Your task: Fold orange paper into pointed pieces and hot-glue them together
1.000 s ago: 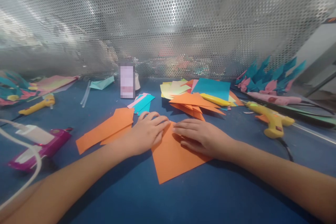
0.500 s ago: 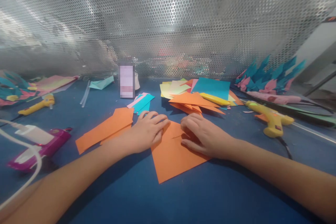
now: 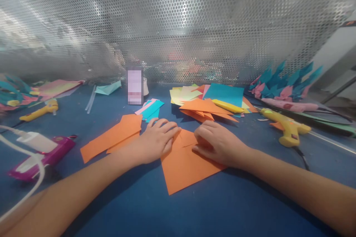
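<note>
The largest thing is a perforated metal screen standing along the far side; it seems to wall off this place from what shows dimly behind it. In front spreads the blue desk, which gives the paper a flat, firm backing.

Both forearms come in from the near corners. The left hand lies spread low over the far left edge of the orange sheet, fingers bent a little, apparently as a weight to stop it sliding. The right hand is curled narrow on the sheet's right part, thumb apart from the fingers; whether it pinches an edge cannot be told. The sheet lies at the near middle, one corner turned near, and a thin crease or paper edge shows between the hands.

Just beyond, right of the middle, is a loose paper pile, probably kept there for an easy reach. Teal and pink paper flowers stand at the far right, perhaps out there so elbows miss them. Orange cut pieces lie overlapped beside the left hand, apart from the pile. The purple power strip sits at the left, its white cable kept to that side. A yellow glue gun lies at the right. The phone, its screen blurred, stands upright at the far side, facing the person, likely for viewing. Smallest, a yellow cutter rests on the pile.
</note>
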Action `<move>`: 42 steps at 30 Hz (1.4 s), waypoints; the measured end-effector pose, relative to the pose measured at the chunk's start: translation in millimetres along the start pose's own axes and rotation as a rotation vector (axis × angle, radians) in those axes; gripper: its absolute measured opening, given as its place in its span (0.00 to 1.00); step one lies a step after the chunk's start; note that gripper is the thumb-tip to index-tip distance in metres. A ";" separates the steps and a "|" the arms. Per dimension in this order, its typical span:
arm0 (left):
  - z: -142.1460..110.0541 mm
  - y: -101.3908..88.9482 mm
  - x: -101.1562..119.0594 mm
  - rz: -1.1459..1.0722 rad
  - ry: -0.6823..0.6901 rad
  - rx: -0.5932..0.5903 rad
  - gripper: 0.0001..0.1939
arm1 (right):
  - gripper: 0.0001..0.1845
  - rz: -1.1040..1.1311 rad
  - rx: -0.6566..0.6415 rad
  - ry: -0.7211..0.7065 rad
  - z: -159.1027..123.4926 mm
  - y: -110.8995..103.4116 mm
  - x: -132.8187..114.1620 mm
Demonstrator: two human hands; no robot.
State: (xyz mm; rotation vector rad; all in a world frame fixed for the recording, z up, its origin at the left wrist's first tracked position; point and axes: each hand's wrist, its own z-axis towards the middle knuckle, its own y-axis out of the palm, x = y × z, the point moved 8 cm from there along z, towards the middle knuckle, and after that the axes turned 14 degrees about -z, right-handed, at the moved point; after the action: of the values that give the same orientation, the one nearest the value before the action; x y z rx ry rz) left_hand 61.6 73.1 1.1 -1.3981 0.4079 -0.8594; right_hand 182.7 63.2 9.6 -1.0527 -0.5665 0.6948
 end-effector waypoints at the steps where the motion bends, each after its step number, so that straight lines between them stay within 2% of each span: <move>1: -0.2 -0.2 -0.2 -0.007 -0.005 0.003 0.18 | 0.07 0.029 0.000 0.018 -0.3 0.8 1.7; 6: -2.6 -2.9 -4.3 -0.045 -0.023 0.129 0.19 | 0.14 0.098 -0.030 0.122 1.3 4.7 10.1; 8: -3.2 -3.6 -3.9 -0.058 -0.009 0.170 0.16 | 0.16 0.098 -0.028 0.140 2.4 5.0 12.0; 12: -3.0 -5.4 3.2 -0.090 0.072 0.155 0.08 | 0.10 0.108 0.035 0.183 2.1 2.5 18.6; 15: -3.9 -9.0 6.6 -0.137 0.109 0.117 0.10 | 0.10 0.194 0.065 0.250 -0.2 3.0 26.2; 20: -5.7 -12.8 6.2 -0.282 0.114 0.127 0.14 | 0.12 0.434 0.068 0.391 -2.9 11.2 36.2; 23: -5.1 -8.4 9.5 -0.315 0.154 0.120 0.14 | 0.13 0.399 0.066 0.420 -1.9 10.8 37.4; 30: -3.9 0.9 12.0 -0.245 0.190 0.087 0.19 | 0.09 0.168 0.143 0.258 3.3 -2.2 30.2; 34: -4.2 1.5 12.2 -0.234 0.179 0.074 0.20 | 0.12 0.072 0.204 0.114 2.8 -5.2 21.7; 37: -3.8 0.6 13.5 -0.241 0.175 0.076 0.20 | 0.15 -0.007 0.181 0.019 2.1 -5.1 12.8; 42: -3.2 1.0 14.5 -0.238 0.168 0.065 0.20 | 0.17 -0.081 0.124 -0.020 2.3 -3.8 7.1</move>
State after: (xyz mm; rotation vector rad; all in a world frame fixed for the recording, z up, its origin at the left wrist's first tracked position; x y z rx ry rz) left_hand 68.9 60.3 2.9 -1.3359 0.3416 -1.1803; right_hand 186.6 68.6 14.7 -0.9035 -0.5724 0.6615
